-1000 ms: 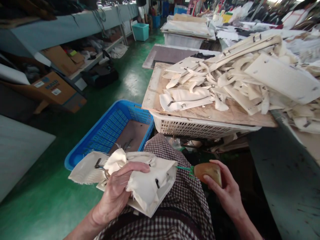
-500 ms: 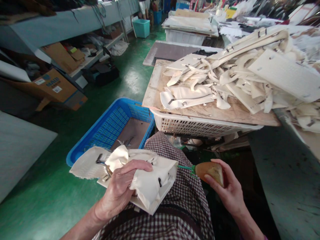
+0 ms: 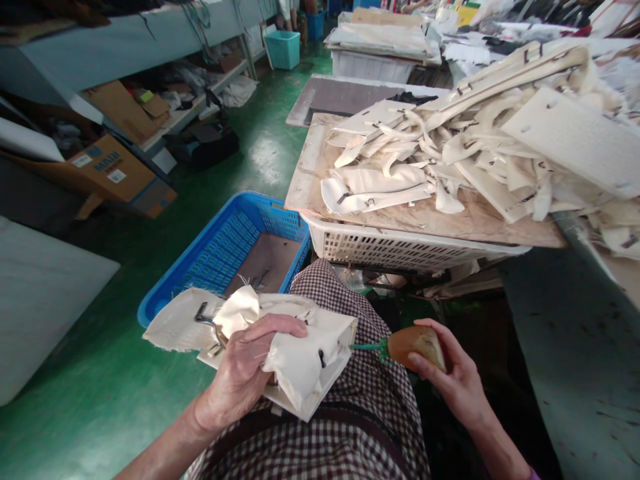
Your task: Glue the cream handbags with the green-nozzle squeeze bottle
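Over the lap, at 6 o'clock, left hand (image 3: 245, 370) has its grip clamped on a cream fabric piece (image 3: 300, 367). Right hand (image 3: 450, 380), at 3 o'clock of it, grip closed round a wooden-handled tool (image 3: 415, 343), green shaft reaching the piece's edge. Blue basket (image 3: 215, 253) at 11 o'clock, pile of cream pieces (image 3: 475, 147) on bench at 1 o'clock.

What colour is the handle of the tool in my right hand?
The handle is amber-brown; the head view shows it.

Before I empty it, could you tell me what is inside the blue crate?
The blue crate holds a brown board with a few small dark pieces on it. The cream fabric piece in the left hand hides its near corner.
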A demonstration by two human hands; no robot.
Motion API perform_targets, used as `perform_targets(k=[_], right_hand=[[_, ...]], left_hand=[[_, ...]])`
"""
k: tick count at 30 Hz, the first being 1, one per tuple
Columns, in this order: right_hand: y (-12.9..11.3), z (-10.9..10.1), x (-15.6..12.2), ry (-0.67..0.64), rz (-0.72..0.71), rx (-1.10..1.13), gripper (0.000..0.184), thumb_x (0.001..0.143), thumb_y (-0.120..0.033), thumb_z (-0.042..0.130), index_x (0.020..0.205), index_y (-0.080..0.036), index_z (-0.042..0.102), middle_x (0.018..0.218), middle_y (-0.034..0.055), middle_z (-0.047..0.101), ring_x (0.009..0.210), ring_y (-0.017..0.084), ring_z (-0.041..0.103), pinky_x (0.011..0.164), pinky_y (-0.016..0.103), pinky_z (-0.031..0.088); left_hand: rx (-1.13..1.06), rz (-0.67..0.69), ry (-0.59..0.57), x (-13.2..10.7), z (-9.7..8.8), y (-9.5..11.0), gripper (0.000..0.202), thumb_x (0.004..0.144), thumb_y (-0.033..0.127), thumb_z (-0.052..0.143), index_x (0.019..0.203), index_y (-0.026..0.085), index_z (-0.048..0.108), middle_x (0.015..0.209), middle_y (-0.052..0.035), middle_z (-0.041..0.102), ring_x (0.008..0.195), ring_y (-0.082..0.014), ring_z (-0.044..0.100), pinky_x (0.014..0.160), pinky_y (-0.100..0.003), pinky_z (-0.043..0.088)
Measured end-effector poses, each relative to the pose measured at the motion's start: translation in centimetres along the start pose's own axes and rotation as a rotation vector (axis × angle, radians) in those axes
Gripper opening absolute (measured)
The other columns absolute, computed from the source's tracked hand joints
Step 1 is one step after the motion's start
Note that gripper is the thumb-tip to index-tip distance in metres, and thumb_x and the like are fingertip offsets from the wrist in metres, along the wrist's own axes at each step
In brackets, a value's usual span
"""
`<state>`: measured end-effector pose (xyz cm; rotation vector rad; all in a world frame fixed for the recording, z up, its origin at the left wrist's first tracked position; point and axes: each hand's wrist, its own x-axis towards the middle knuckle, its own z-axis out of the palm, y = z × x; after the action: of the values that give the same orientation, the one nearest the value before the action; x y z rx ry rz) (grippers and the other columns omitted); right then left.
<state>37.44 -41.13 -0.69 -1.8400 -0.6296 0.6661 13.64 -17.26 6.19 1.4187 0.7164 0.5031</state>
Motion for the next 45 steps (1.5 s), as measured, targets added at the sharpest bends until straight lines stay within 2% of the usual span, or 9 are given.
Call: perform_targets(k=[4, 11, 17, 20, 27, 31, 35, 40, 45], right_hand=[[0.1, -0.1, -0.4, 0.004, 0.008, 0.014, 0.048, 0.078, -0.041, 0.080, 0.120, -0.027, 0.062, 0.102, 0.0034, 0.066, 0.080, 0.022, 0.064, 0.058, 0.026, 0.054], [0.7, 0.6, 0.4, 0.114, -0.033, 0.003, 0.048, 0.076, -0.041, 0.083, 0.118, -0.027, 0.063, 0.111, 0.0042, 0.065, 0.094, 0.024, 0.065, 0.081, 0.032, 0.056], [0.7, 0.2, 0.0, -0.017, 0.017, 0.043, 0.047, 0.078, -0.040, 0.081, 0.119, -0.028, 0.062, 0.099, 0.0021, 0.066, 0.082, 0.022, 0.064, 0.065, 0.029, 0.055], [0.8, 0.1, -0.2, -0.004, 0.032, 0.060, 0.048, 0.079, -0.041, 0.080, 0.121, -0.028, 0.061, 0.100, 0.0030, 0.066, 0.081, 0.022, 0.064, 0.060, 0.028, 0.054], [1.4, 0.4, 0.0, 0.147, -0.072, -0.049, 0.047, 0.078, -0.040, 0.080, 0.119, -0.027, 0.061, 0.110, 0.0046, 0.063, 0.093, 0.024, 0.064, 0.080, 0.033, 0.055], [1.2, 0.1, -0.2, 0.103, -0.129, -0.107, 0.044, 0.079, -0.040, 0.080, 0.118, -0.028, 0.063, 0.113, 0.0045, 0.063, 0.097, 0.025, 0.063, 0.081, 0.033, 0.055], [0.7, -0.2, -0.4, 0.020, -0.073, -0.087, 0.045, 0.077, -0.041, 0.081, 0.117, -0.028, 0.065, 0.110, 0.0040, 0.065, 0.094, 0.026, 0.064, 0.081, 0.034, 0.056], [0.7, -0.2, -0.8, 0.031, 0.117, 0.074, 0.049, 0.079, -0.044, 0.079, 0.122, -0.028, 0.061, 0.098, 0.0025, 0.064, 0.074, 0.021, 0.061, 0.056, 0.028, 0.054], [0.8, 0.3, -1.7, 0.100, 0.227, 0.204, 0.049, 0.079, -0.048, 0.077, 0.121, -0.027, 0.062, 0.093, 0.0015, 0.063, 0.061, 0.018, 0.054, 0.044, 0.027, 0.049]], left_hand=[[0.036, 0.036, -0.020, 0.1, 0.0, -0.1, 0.030, 0.084, 0.048, 0.070, 0.085, 0.020, 0.083, 0.096, -0.0101, 0.077, 0.094, -0.0218, 0.071, 0.082, -0.021, 0.057], [0.026, 0.019, -0.024, 0.0, 0.0, -0.4, 0.024, 0.085, 0.042, 0.071, 0.087, 0.020, 0.082, 0.099, -0.0101, 0.076, 0.096, -0.0224, 0.070, 0.084, -0.024, 0.057], [0.043, 0.043, -0.050, 0.0, 0.0, -0.2, 0.034, 0.084, 0.051, 0.070, 0.087, 0.018, 0.081, 0.098, -0.0120, 0.075, 0.094, -0.0244, 0.070, 0.081, -0.026, 0.057], [0.053, 0.051, -0.048, 0.1, 0.0, -0.2, 0.034, 0.085, 0.050, 0.069, 0.084, 0.018, 0.081, 0.098, -0.0124, 0.075, 0.093, -0.0241, 0.070, 0.080, -0.027, 0.058], [0.064, 0.062, -0.047, 0.1, 0.2, -0.2, 0.034, 0.086, 0.050, 0.068, 0.086, 0.018, 0.081, 0.099, -0.0130, 0.075, 0.094, -0.0246, 0.070, 0.081, -0.027, 0.058], [0.140, 0.139, -0.083, 0.0, 0.3, -0.4, 0.030, 0.089, 0.044, 0.067, 0.085, 0.019, 0.081, 0.098, -0.0130, 0.075, 0.095, -0.0239, 0.071, 0.085, -0.027, 0.057], [0.151, 0.140, -0.086, -0.1, 0.3, -0.7, 0.033, 0.090, 0.047, 0.064, 0.087, 0.019, 0.081, 0.098, -0.0136, 0.076, 0.096, -0.0255, 0.070, 0.086, -0.031, 0.057], [0.069, 0.118, -0.063, -0.5, 0.3, -0.8, 0.052, 0.085, 0.065, 0.059, 0.092, 0.018, 0.081, 0.100, -0.0144, 0.076, 0.097, -0.0271, 0.070, 0.086, -0.031, 0.057], [0.090, 0.075, -0.033, -1.1, 0.0, -0.9, 0.044, 0.086, 0.059, 0.062, 0.091, 0.020, 0.082, 0.099, -0.0128, 0.077, 0.099, -0.0263, 0.070, 0.085, -0.029, 0.058]])
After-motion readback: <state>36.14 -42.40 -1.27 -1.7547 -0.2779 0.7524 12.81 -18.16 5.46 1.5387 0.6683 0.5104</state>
